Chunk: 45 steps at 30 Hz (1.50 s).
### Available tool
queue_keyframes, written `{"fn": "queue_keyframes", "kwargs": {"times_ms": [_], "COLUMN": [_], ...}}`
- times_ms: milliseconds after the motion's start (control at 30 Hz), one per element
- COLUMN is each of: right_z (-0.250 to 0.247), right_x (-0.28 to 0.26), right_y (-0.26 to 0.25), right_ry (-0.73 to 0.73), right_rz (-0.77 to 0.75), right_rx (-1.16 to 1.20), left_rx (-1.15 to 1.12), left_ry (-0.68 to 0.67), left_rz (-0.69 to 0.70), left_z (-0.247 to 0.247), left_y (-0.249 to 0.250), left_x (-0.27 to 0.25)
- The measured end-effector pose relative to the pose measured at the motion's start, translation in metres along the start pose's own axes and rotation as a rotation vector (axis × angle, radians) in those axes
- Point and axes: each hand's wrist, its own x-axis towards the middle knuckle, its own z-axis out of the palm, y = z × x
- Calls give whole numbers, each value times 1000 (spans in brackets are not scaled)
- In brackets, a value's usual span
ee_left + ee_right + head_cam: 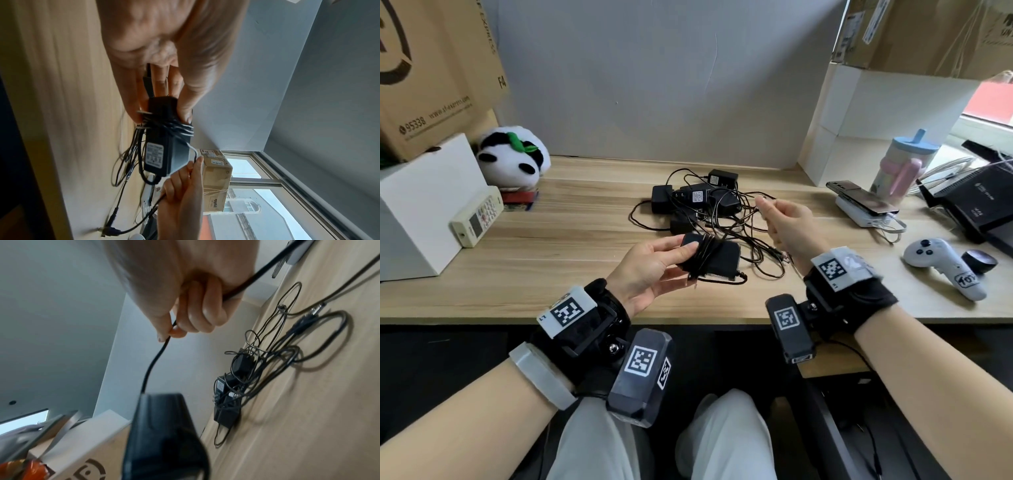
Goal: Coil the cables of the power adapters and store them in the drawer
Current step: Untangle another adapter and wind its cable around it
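Note:
My left hand (654,263) holds a black power adapter (717,257) above the desk's front, thumb pressed on top, with several turns of its cable wound round the middle (172,128). In the left wrist view the adapter (164,149) shows its white label. To its right, my right hand (787,222) pinches the loose end of that black cable (156,356) between thumb and forefinger (164,332), and the cable runs on through the curled fingers. Behind lies a tangled heap of several more black adapters (698,198) and cables (236,386). No drawer is in view.
On the wooden desk (551,253): a white box (424,205) with a remote control (477,216) and a panda plush (513,157) at left; a phone on a power bank (866,205), a cup (904,164), a white controller (945,263) and a black router (983,202) at right.

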Motion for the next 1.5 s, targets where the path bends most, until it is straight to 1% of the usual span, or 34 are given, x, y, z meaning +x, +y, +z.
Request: {"fn": "queue_keyframes", "kwargs": {"times_ms": [33,100,167,233,300,333,400,467,533,633,700,767,833,933,1033,1100,1133,1200,1267,1333,1367,1433,1500], "right_z": [-3,-5,-1,5,13,18,28,39,45,45,43,41,40,40,38,34,31,25,21,18,16,13,13], "right_x": [3,4,4,4,4,3,-4,-16,-28,-37,-42,-49,-54,-60,-63,-59,-55,-46,-37,-29,-26,-22,-20], "right_y": [1,2,0,1,5,8,15,19,18,12,7,2,-3,-9,-12,-14,-15,-18,-20,-22,-21,-19,-15], "right_ry": [28,40,54,56,6,-43,-146,-235,-270,-304,-368,-443,-488,-535,-540,-495,-463,-407,-374,-342,-323,-287,-256], "right_rz": [-14,-35,-61,-75,-53,-39,-52,-89,-149,-242,-251,-252,-258,-275,-290,-283,-278,-277,-267,-243,-223,-181,-107], "right_rx": [-10,-25,-61,-101,-115,-103,-185,-292,-356,-481,-558,-604,-595,-581,-548,-483,-439,-373,-341,-302,-278,-224,-142], "left_rx": [5,25,64,32,-66,-122,-244,-357,-391,-287,-185,-134,-127,-160,-225,-220,-177,8,244,381,375,260,169], "left_ry": [5,-18,-96,-174,-216,-224,-217,-172,-95,46,115,177,227,241,245,248,250,253,214,88,3,-147,-229], "left_rz": [-10,-19,-21,-17,-17,-21,-23,-7,17,78,134,170,162,109,53,54,78,169,252,249,217,141,102], "left_z": [-2,-2,2,7,10,11,13,12,9,4,3,2,1,1,2,1,1,1,0,-2,-4,-6,-8], "left_y": [-1,-2,-1,-1,-1,0,3,4,4,0,-3,-6,-8,-10,-9,-7,-7,-8,-11,-13,-13,-12,-11], "left_x": [0,0,-2,-4,-4,-4,-4,-2,2,9,11,13,17,20,19,18,19,20,18,15,12,6,3]}}
